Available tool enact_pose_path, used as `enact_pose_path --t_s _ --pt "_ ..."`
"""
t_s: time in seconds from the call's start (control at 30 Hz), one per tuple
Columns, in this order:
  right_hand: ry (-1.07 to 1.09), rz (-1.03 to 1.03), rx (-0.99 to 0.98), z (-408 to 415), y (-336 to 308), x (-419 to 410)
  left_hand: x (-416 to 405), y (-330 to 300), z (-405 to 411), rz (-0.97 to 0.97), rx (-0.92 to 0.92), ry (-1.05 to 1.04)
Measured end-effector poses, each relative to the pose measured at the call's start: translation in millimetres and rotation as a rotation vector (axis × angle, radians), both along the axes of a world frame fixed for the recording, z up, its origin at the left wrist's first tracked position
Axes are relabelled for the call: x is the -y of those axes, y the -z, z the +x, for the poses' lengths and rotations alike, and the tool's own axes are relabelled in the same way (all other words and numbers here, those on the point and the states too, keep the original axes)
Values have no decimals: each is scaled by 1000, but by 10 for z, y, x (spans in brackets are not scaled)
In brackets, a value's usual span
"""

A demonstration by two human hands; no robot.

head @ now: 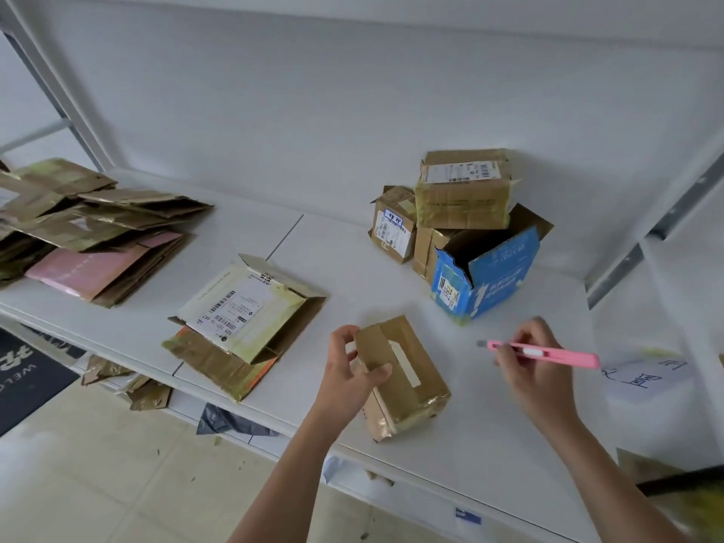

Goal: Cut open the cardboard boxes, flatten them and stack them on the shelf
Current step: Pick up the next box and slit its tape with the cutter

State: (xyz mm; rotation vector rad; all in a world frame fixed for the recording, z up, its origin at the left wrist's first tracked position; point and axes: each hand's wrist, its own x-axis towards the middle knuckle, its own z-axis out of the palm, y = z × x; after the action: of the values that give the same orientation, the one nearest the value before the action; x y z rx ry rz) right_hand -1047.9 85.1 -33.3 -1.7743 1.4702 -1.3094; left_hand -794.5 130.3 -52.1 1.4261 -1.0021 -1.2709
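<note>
A small taped brown box (407, 382) lies on the white shelf (352, 276) near its front edge. My left hand (352, 366) grips the box's left end, thumb across its side. To the right, my right hand (529, 362) holds a pink box cutter (548, 352), its blade tip pointing left, a short way clear of the box. A flattened box with shipping labels (243, 319) lies left of centre. A pile of flattened boxes (90, 229) covers the shelf's far left.
A blue open box (485, 276) stands at the back right with three taped brown boxes (462, 194) stacked behind and beside it. A paper with handwriting (646, 378) lies at the right. Cardboard scraps (145, 389) and a dark mat (27, 370) lie below.
</note>
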Motion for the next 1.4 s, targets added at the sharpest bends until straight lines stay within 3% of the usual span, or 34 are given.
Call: enact_pose_path --t_s 0.07,0.23,0.5,0.7,0.87,1.07,1.4 --pt "-131 11 159 320 -154 18 -89 76 -104 27 -13 -32" --pt "-323 146 231 882 -23 18 -257 268 -301 64 -53 -134" --pt "-252 -21 99 665 233 144 -106 182 -434 56 15 -162" --pt "-368 72 10 679 262 197 85 185 -425 215 -9 -223" --pt "-379 77 -54 655 329 251 155 228 -489 203 157 -284" --pt "-418 -1 -128 681 324 264 181 241 -457 221 184 -270" --pt "-499 212 -165 430 189 115 213 198 -427 251 164 -267"
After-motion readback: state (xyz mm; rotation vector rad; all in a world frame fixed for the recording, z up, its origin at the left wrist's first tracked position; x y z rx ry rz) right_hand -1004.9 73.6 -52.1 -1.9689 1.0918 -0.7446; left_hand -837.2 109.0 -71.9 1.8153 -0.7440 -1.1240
